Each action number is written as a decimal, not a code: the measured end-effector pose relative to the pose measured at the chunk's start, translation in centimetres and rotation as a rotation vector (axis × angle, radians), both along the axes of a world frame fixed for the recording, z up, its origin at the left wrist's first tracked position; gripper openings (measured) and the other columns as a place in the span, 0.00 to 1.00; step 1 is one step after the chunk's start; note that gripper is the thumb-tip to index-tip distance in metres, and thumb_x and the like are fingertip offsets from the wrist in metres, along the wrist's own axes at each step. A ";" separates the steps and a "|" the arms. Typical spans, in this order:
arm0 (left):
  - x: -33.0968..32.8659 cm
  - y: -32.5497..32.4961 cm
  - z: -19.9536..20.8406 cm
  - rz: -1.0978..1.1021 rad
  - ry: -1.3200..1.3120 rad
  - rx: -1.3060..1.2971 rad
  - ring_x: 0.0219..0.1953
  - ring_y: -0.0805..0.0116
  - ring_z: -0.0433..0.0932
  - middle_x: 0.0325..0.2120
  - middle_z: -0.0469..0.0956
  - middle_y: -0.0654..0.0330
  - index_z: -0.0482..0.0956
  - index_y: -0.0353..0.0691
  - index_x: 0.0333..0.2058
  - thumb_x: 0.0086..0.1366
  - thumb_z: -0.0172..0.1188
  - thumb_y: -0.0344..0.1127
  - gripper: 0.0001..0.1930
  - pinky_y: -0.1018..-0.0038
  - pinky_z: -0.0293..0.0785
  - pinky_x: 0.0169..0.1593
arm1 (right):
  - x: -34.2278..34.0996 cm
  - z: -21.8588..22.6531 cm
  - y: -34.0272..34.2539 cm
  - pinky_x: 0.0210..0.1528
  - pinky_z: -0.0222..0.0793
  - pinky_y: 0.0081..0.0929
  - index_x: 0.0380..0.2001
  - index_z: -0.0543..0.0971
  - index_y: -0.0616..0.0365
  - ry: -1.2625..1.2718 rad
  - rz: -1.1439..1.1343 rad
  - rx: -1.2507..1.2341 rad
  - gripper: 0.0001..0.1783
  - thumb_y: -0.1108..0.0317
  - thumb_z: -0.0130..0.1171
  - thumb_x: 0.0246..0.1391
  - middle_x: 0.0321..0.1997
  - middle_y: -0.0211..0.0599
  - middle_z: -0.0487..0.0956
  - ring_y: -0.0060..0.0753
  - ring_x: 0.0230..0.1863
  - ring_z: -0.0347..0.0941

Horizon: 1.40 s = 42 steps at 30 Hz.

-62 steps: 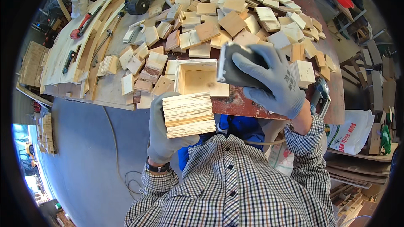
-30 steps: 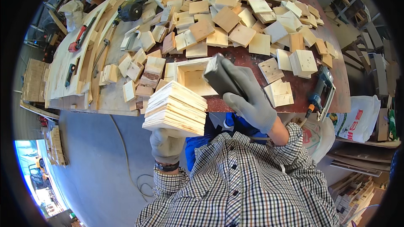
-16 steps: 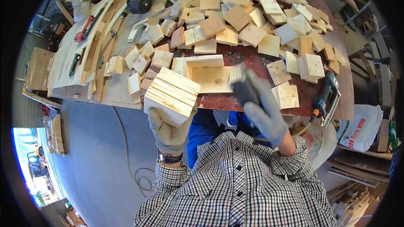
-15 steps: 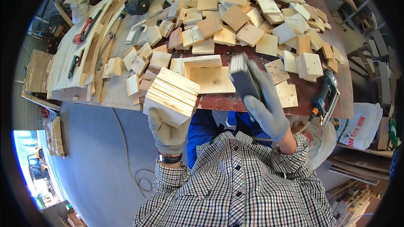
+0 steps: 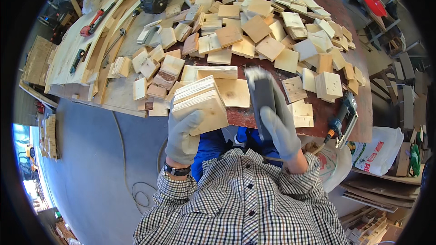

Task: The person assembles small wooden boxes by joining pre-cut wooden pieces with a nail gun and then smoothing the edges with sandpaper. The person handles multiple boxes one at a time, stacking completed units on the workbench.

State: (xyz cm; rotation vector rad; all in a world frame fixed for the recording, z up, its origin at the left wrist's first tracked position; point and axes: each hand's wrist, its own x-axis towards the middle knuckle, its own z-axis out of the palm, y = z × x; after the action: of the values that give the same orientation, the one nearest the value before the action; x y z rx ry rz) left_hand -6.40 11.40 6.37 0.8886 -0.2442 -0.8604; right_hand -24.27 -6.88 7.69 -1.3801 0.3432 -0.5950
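A squared stack of pale plywood pieces [image 5: 206, 108] tilts in the grey-gloved left hand [image 5: 184, 137], which wraps its lower part. Just right of the stack, not touching, a flat black block [image 5: 265, 97] (upper end blurred) is clasped in the grey-gloved right hand [image 5: 283, 132]. Sanding looks like the current step; another stroke would call for a steady stack. Beyond the stack lies an open-topped pale wooden box [image 5: 235, 93].

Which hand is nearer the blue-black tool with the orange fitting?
Right. The grey-gloved right hand is apart from the tool, to its left; the grey-gloved left hand is farther left.
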 end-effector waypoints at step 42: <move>-3.5 -2.6 -1.6 0.139 -0.309 -0.129 0.65 0.57 0.73 0.61 0.72 0.51 0.58 0.33 0.72 0.37 0.79 0.41 0.61 0.61 0.68 0.71 | 0.9 0.3 -2.8 0.78 0.51 0.42 0.79 0.56 0.69 -0.073 0.100 -0.438 0.45 0.60 0.58 0.66 0.76 0.56 0.62 0.50 0.76 0.60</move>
State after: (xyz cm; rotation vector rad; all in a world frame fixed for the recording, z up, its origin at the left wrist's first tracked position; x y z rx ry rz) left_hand -9.92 8.77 4.79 0.9041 -0.4949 -0.5699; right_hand -23.35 -9.70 7.99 -1.7779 0.0842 -0.6603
